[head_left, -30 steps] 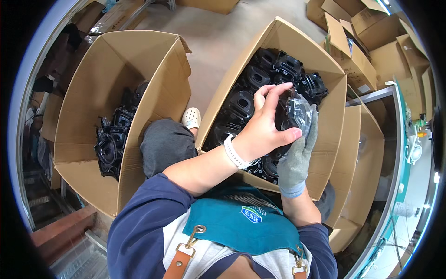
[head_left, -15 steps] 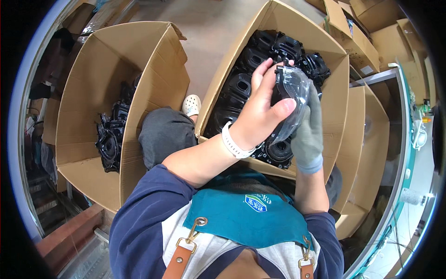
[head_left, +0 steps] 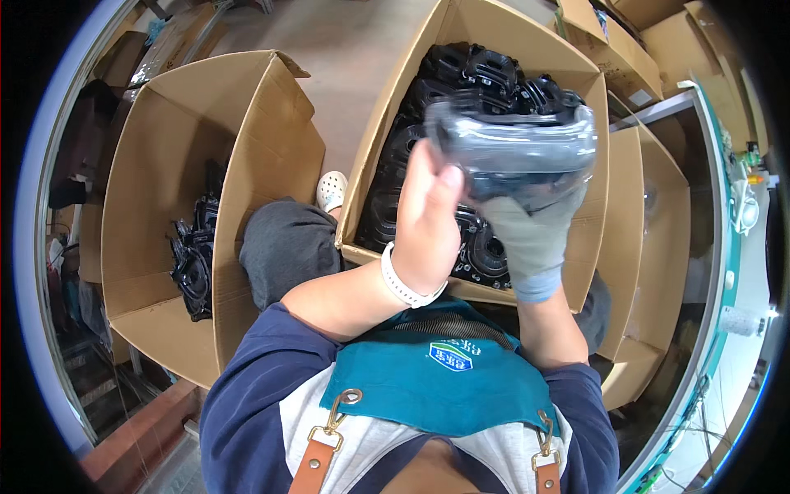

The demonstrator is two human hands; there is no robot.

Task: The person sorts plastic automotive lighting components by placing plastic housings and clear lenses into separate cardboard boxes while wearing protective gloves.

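Clear curved cover (head_left: 527,148), motion-blurred, is above the big carton (head_left: 512,31); left hand (head_left: 429,216) grips its left end, gloved right hand (head_left: 535,235) holds its near side. Black housings (head_left: 491,67) sit inside that carton; second carton (head_left: 156,165), white clog (head_left: 332,188) left of it

Clear cover (head_left: 527,146) in left hand (head_left: 429,218) and gloved right hand (head_left: 533,235)

The right hand (head_left: 531,224) wears a grey glove (head_left: 527,253), apparently knit, with a pale blue cuff (head_left: 538,286); the left hand (head_left: 432,226) has a white perforated wristband (head_left: 397,281). Teal apron (head_left: 444,403), brown straps (head_left: 312,469), navy-sleeved grey top (head_left: 296,416), charcoal trousers (head_left: 288,243), cream clog (head_left: 331,190).
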